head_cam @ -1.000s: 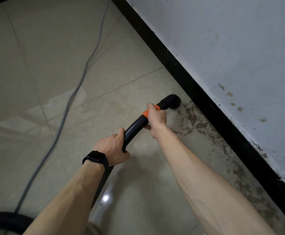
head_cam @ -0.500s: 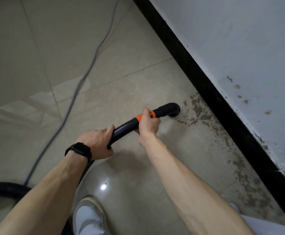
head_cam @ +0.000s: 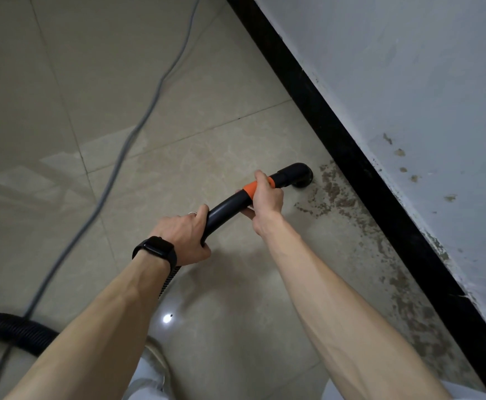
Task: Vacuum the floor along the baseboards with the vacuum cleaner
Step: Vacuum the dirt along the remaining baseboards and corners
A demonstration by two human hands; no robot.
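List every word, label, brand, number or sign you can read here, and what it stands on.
None can be read.
The vacuum wand, its orange collar and the nozzle show no lettering.
The watch shows a dark, blank face.
The wall bears only stains; the baseboard is plain black.

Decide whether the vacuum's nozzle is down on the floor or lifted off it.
Down, apparently: the nozzle has its mouth against the floor beside the dirt, with no gap showing.

nozzle (head_cam: 299, 176) on floor (head_cam: 178, 82) — left of baseboard (head_cam: 351, 157) (dirt (head_cam: 334, 194) between), cord (head_cam: 137, 128) far left
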